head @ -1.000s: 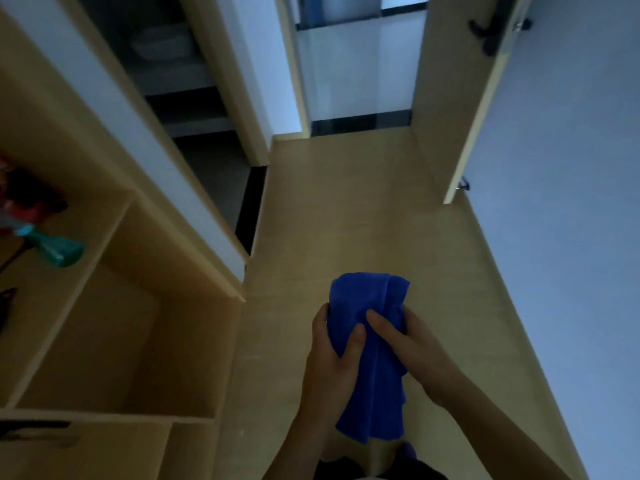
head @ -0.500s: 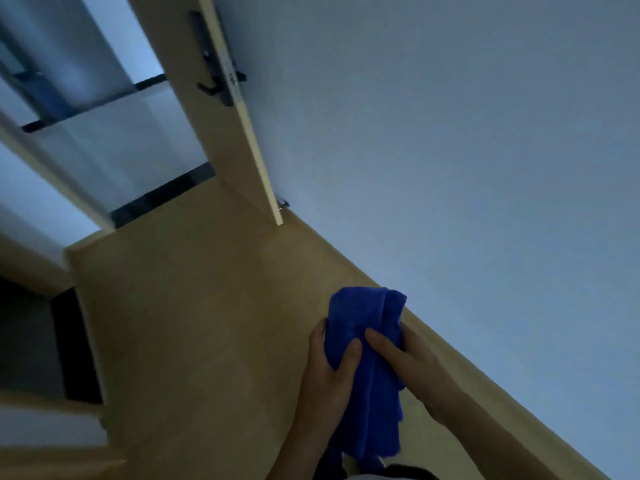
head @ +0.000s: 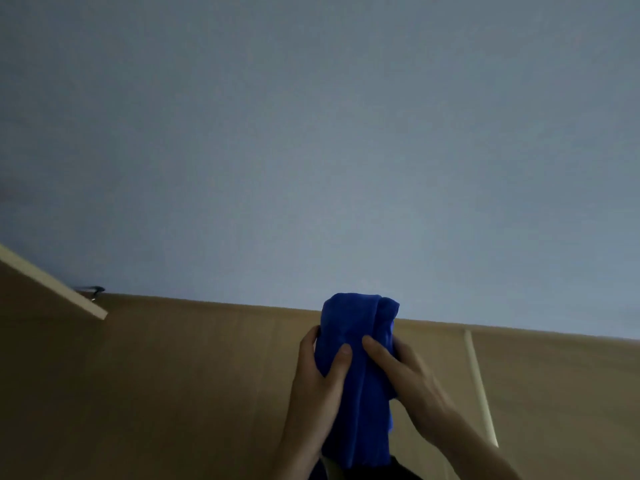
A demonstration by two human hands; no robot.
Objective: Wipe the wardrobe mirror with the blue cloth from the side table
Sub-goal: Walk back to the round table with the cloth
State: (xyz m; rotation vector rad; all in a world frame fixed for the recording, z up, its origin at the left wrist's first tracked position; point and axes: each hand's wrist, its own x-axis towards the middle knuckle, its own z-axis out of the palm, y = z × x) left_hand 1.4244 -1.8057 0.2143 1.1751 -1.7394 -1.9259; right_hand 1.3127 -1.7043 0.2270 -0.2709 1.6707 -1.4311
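Since half a second earlier the view had swung round, carrying the door off toward 9 o'clock and its handle out of frame, while the blue cloth (head: 356, 382) stayed bunched between the same two hands. It sat low in the view, at about 5 o'clock from the centre, held up off the floor as a tall folded bundle. Its rounded top rose just across the line where wall met floor, and its lower end hung toward the bottom edge. The left hand (head: 317, 389) gripped it from the 9 o'clock side, thumb (head: 341, 358) pressed onto the front of the fabric and fingers curled round behind. The right hand (head: 414, 386) held it from the 3 o'clock side, one digit laid across the front and the rest wrapped behind its edge, so both hands were closed on the cloth. Behind them a wooden floor (head: 173, 393) filled the band from 8 to 4 o'clock. A plain blue-grey wall (head: 311, 133) took up everything from 9 through 12 to 3 o'clock. At 9 o'clock only the lower corner of the door (head: 52, 283) showed, with a small metal fitting (head: 94, 291) just beside it at the wall's foot. At 4 o'clock a pale strip (head: 481, 386) ran across the floor, near the right hand but apart from it.
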